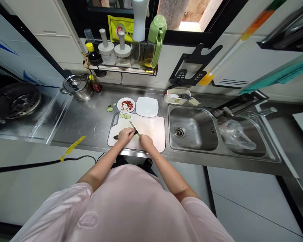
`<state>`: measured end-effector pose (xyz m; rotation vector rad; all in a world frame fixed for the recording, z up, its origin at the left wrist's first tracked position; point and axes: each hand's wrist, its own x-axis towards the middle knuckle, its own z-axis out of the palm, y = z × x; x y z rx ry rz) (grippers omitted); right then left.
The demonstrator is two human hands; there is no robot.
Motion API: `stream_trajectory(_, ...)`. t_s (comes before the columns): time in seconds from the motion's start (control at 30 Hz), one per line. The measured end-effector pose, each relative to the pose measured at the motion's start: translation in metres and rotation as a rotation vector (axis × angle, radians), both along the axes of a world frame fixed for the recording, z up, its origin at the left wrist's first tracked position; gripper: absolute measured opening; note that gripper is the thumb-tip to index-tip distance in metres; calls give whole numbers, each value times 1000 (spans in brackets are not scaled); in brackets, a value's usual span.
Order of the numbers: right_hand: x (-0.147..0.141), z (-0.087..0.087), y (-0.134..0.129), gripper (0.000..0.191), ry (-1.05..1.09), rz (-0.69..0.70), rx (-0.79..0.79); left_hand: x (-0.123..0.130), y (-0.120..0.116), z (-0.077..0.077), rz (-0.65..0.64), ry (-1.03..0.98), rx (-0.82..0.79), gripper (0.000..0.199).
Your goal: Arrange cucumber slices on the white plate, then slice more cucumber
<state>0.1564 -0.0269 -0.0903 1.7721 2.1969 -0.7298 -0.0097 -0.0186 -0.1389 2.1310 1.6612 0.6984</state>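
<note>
- Cucumber: on the cutting board, pinned beneath left grip, fingers curled over it.
- Clasped in right grip: knife, blade at cucumber's right end.
- Along board's far edge: row of cucumber slices.
- Just beyond, on surface: plate of red pieces.

We hold a cucumber on the board with our left hand and a knife in our right hand; slices lie by the far edge, near a plate of red pieces.
</note>
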Motion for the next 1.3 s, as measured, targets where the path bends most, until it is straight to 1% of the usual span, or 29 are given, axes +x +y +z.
stream_trajectory(0.17,-4,0,3,29,-12,-2,3,-1,1,-2,-3,8,9,20)
stream_trajectory(0.33,-7,-5,2,30,-3,-13,17,-1,1,-4,-4,-2,26,18)
stream_trajectory(0.5,-6,-10,-1,28,-3,-19,41,-1,0,-1,3,-3,12,19)
stream_trajectory(0.63,-1,-11,-9,27,-19,-33,44,0,0,1,5,5,3,19)
stream_trajectory(0.8,9,-8,-25,26,-28,-46,31,-1,0,-1,5,-1,9,18)
stream_trajectory(0.9,13,-7,-28,25,-27,-51,5,-1,0,-2,3,-6,10,18)
stream_trajectory(1.03,9,-6,-20,26,-15,-49,0,-1,0,0,8,1,-10,20)
stream_trajectory(1.3,-8,-3,2,29,7,-40,17,-1,0,-1,5,2,1,19)
